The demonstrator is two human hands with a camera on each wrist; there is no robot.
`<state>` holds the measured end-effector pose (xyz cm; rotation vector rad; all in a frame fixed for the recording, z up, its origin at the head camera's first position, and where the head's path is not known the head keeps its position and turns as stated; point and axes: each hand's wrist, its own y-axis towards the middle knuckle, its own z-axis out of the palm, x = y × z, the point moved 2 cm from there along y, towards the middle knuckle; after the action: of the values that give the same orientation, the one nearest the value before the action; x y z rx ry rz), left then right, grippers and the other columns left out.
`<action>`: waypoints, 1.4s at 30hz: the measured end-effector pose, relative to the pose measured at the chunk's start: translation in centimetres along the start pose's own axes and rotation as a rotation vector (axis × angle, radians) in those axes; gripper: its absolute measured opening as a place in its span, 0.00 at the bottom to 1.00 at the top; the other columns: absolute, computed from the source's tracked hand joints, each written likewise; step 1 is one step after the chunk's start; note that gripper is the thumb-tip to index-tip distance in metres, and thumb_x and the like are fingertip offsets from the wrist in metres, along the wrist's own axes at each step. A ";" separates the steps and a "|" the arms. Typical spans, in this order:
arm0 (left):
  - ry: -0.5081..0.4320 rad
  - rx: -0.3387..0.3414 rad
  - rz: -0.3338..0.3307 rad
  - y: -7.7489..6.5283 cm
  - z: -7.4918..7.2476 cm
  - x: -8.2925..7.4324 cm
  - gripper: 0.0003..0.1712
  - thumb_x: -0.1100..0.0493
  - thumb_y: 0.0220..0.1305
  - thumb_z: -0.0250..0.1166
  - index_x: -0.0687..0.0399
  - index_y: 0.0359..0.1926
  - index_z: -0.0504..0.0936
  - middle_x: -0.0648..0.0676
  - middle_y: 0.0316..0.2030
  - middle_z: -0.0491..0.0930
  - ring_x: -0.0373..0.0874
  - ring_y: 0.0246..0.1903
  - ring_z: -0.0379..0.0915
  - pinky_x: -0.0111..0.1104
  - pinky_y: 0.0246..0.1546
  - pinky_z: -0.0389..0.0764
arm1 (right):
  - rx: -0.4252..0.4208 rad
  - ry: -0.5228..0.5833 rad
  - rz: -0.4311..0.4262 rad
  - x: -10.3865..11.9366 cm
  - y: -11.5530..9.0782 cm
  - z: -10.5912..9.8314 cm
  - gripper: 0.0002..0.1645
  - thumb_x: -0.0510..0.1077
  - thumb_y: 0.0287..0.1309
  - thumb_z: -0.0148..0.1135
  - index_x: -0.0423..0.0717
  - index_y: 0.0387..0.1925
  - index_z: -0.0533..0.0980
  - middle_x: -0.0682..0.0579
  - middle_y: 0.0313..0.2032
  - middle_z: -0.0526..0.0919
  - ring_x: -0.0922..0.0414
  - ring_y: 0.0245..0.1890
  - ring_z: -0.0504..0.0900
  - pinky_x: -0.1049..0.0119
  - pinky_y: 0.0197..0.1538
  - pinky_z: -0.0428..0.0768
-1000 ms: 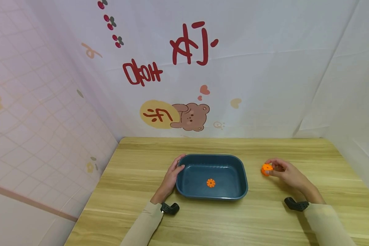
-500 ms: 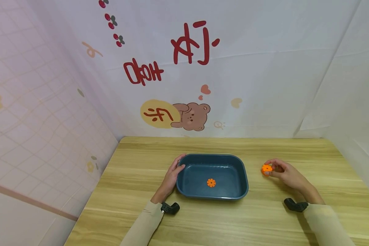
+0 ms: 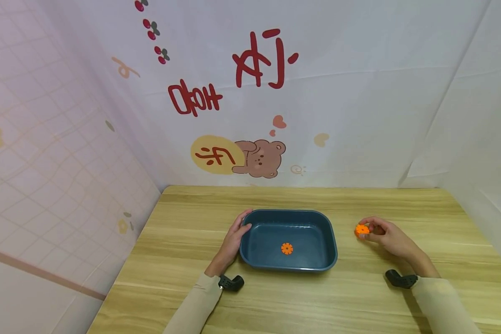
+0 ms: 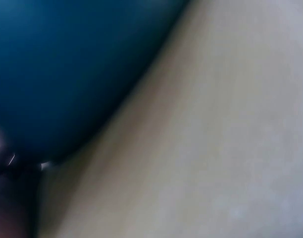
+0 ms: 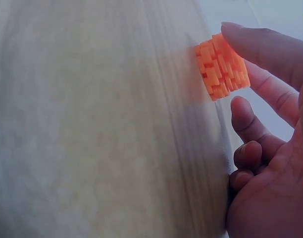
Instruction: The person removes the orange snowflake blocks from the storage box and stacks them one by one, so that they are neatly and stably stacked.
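A dark blue rectangular basin (image 3: 275, 215) sits on the wooden table. My left hand (image 3: 230, 241) grips its left end, thumb over the rim and fingers along the outside. One flat orange notched disc (image 3: 287, 248) lies on the basin's floor. To the right of the basin, my right hand (image 3: 390, 236) pinches a short stack of orange notched discs (image 5: 222, 67) between thumb and index finger, close over the table. In the right wrist view the stack's layered notched edges show, and the other fingers curl below it. The left wrist view has mostly the basin's blurred outer wall (image 4: 67, 74).
The light wooden table (image 3: 292, 306) reaches back to a white cloth backdrop (image 3: 359, 106) with red characters and a printed bear. A pale gridded cloth (image 3: 58, 139) hangs at the left. Black wrist cameras sit on both sleeves.
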<state>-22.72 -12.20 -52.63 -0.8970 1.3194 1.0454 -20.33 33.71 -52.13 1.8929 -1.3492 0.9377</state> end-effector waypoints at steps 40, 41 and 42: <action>-0.010 -0.001 0.007 -0.1 0.0 0.0 0.29 0.61 0.77 0.47 0.62 0.74 0.57 0.58 0.77 0.49 0.44 0.76 0.39 0.45 0.73 0.44 | 0.132 -0.045 -0.100 11.5 6.8 3.9 0.21 0.49 0.57 0.71 0.52 0.51 0.77 0.50 0.36 0.74 0.55 0.31 0.71 0.68 0.33 0.70; -0.015 0.000 0.008 -0.1 0.0 0.0 0.29 0.61 0.77 0.47 0.62 0.74 0.57 0.57 0.77 0.49 0.44 0.76 0.39 0.45 0.73 0.44 | 0.149 -0.037 -0.102 11.8 7.1 4.2 0.21 0.49 0.57 0.71 0.52 0.51 0.77 0.50 0.36 0.74 0.55 0.31 0.72 0.68 0.33 0.71; -0.016 0.001 0.009 -0.2 0.0 0.0 0.29 0.61 0.77 0.47 0.62 0.74 0.58 0.57 0.77 0.49 0.45 0.76 0.39 0.46 0.73 0.43 | 0.166 -0.020 -0.100 12.1 7.3 4.6 0.20 0.49 0.58 0.71 0.51 0.51 0.77 0.51 0.36 0.74 0.55 0.31 0.72 0.68 0.33 0.71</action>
<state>-22.58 -12.26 -52.64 -0.8811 1.3120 1.0572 -23.72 21.69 -44.00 2.0790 -1.2078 1.0096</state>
